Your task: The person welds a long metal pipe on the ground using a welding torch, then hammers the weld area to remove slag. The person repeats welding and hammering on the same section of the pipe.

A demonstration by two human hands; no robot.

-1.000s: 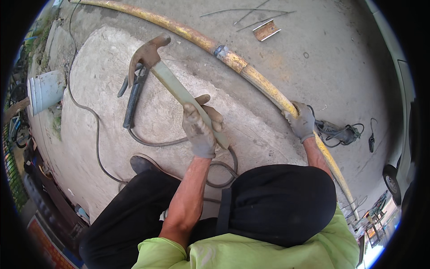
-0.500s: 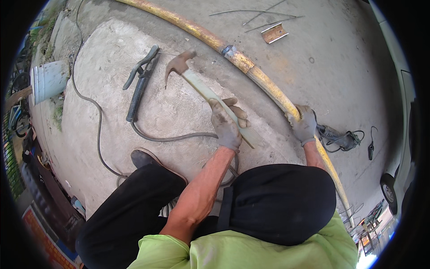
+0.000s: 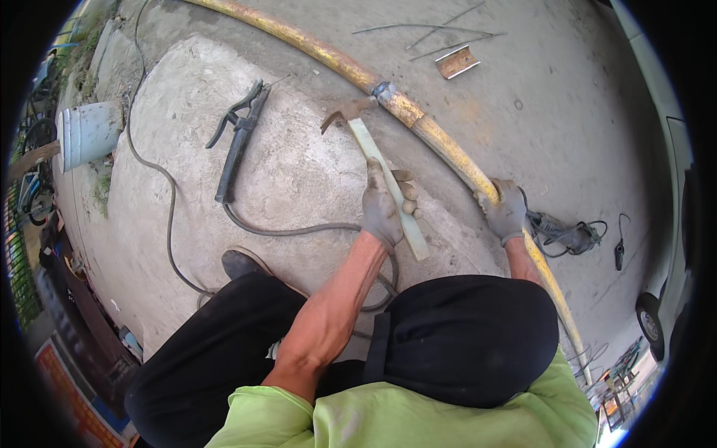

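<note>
My left hand (image 3: pixel 382 207), in a grey glove, is closed round the pale handle of a claw hammer (image 3: pixel 366 140). The hammer's rusty head is at the pipe, its face at or very near a dark, bluish welded joint (image 3: pixel 384 91). That joint lies on a long yellow, rust-stained pipe (image 3: pixel 455 158), which curves from the far left to the near right. My right hand (image 3: pixel 505 210), gloved too, grips the pipe farther down. Left of the hammer, a black welding electrode holder (image 3: pixel 240 142) lies on the concrete with a thin rod in its jaws.
A cable (image 3: pixel 170 224) snakes over the ground at left. A white bucket (image 3: pixel 91 134) lies on its side there. Beyond the pipe are thin metal rods (image 3: pixel 426 30) and a rusty curved metal piece (image 3: pixel 457 62). A corded power tool (image 3: pixel 567 235) lies right of my right hand, near a parked vehicle (image 3: pixel 665 224).
My left hand has swung the hammer rightward, bringing its head from above the ground to the pipe's joint. My right hand stays in place on the pipe.
</note>
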